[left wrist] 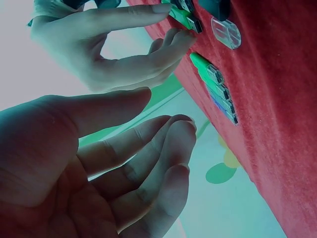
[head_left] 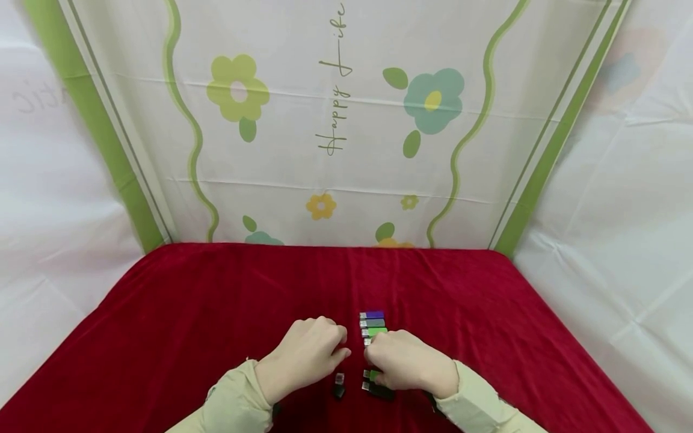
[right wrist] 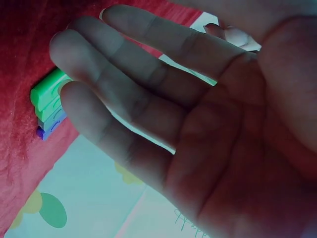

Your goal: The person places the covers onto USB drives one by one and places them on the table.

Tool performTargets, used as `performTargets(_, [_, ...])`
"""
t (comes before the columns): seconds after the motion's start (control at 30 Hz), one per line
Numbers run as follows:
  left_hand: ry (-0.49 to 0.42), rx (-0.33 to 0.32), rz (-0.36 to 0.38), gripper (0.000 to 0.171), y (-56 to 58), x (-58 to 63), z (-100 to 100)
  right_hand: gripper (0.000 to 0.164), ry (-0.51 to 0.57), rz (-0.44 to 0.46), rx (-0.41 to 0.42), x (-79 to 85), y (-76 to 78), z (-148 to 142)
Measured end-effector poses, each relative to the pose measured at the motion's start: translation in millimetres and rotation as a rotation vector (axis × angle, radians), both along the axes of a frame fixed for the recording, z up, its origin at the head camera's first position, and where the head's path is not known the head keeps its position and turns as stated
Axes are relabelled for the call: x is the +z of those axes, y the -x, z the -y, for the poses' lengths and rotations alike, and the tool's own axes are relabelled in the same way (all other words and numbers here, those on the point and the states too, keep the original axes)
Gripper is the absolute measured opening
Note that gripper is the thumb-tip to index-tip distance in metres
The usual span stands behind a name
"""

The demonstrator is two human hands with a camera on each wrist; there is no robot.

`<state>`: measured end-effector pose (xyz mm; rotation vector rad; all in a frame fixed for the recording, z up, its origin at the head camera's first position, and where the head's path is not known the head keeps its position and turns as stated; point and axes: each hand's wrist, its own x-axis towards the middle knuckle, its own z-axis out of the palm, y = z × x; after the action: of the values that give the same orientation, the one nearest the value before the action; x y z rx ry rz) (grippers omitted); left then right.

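Note:
My left hand (head_left: 307,352) hovers over the red cloth with fingers loosely bent; nothing lies between thumb and fingertips in the left wrist view. To its right, my right hand (head_left: 408,361) is over a column of USB flash drives, its palm bare in the right wrist view. Its thumb is at a green flash drive (head_left: 373,376); whether they touch I cannot tell. Below that lies a black flash drive (head_left: 379,391). Beyond the fingers sit a purple drive (head_left: 375,314), a grey drive (head_left: 375,323) and a bright green drive (head_left: 378,332); another is partly hidden.
Between the hands, near the front, lies a small black piece (head_left: 338,392) with a clear cap (left wrist: 226,33) at its end. The red cloth (head_left: 216,300) covers the table. White printed curtains (head_left: 335,168) hang behind it and at both sides.

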<state>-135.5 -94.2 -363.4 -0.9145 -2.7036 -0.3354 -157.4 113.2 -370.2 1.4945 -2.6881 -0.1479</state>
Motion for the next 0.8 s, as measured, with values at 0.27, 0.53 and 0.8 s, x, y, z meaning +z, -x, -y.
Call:
performTargets(0.27, [0.004,-0.007,-0.002,0.029,0.2,-1.8,0.2,0.042,-0.021,-0.079,0.015,-3.2,-1.7,1.2])
performTargets(0.53, [0.006,-0.008,0.013,0.031,0.1,-2.7,-0.7,0.043,0.014,-0.155,0.024,-7.0,-1.0,2.1])
performTargets(0.8, [0.011,-0.019,0.006,0.031,1.9,-4.3,-0.3,0.043,0.053,-0.195,0.033,-7.0,0.7,1.4])
